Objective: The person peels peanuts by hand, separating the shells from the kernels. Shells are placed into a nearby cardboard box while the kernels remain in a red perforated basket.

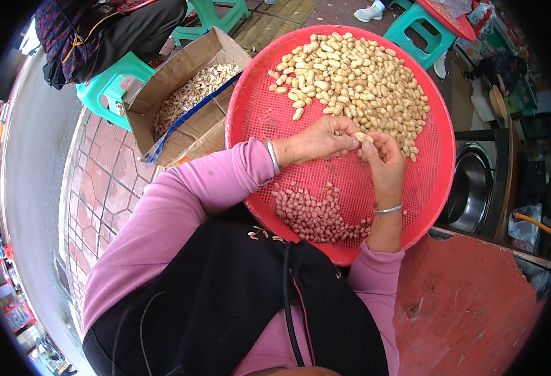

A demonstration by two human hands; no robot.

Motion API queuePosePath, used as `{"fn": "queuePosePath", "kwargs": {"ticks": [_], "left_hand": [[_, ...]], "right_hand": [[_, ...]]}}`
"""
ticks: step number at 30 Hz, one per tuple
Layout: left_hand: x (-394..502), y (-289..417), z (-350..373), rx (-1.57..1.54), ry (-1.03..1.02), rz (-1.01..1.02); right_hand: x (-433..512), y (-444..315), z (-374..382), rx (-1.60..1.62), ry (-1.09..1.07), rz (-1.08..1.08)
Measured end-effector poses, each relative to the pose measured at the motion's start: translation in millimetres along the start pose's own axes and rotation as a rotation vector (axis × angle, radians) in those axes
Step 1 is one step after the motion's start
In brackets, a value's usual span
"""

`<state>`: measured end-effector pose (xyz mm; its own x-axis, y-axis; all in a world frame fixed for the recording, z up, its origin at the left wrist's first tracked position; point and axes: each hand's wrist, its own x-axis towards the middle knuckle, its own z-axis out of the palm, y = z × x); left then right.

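Over the middle of a round red plastic sieve tray (437,188), both my hands meet at one unshelled peanut (364,137). My left hand (325,138) reaches in from the left, its thumb and fingertips pinched at the peanut's near end. My right hand (386,157) grips it from the other side with thumb and forefinger. Whatever lies inside the curled left fingers is mostly hidden. A large heap of unshelled peanuts (360,80) fills the tray's far side. Shelled pinkish-red peanut kernels (310,211) lie along the near side, below my hands.
Left of the tray stands an open cardboard box (139,120) holding peanut shells (195,91). Beyond it are a green plastic stool (104,89) and a seated person's leg (130,44). To the right are another green stool (414,35), a metal basin (470,188) and a red board (468,301).
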<state>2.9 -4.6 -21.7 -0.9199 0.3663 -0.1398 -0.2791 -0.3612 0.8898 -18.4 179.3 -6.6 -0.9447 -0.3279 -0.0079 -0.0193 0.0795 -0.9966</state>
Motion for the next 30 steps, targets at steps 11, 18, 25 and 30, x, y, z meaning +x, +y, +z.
{"fn": "queuePosePath", "kwargs": {"ticks": [11, 18, 25, 30], "left_hand": [[7, -8, -8, 0.284, -0.020, 0.198], [8, -11, -10, 0.314, -0.032, 0.176], [3, -6, -8, 0.265, -0.044, 0.181], [3, -1, -7, 0.172, -0.056, 0.087]], "right_hand": [[-1, 2, 4, -0.149, -0.096, -0.019], [-3, 2, 9, -0.082, -0.097, -0.045], [-4, 0, 11, -0.057, -0.137, -0.031], [-4, -1, 11, -0.014, -0.129, -0.024]]}}
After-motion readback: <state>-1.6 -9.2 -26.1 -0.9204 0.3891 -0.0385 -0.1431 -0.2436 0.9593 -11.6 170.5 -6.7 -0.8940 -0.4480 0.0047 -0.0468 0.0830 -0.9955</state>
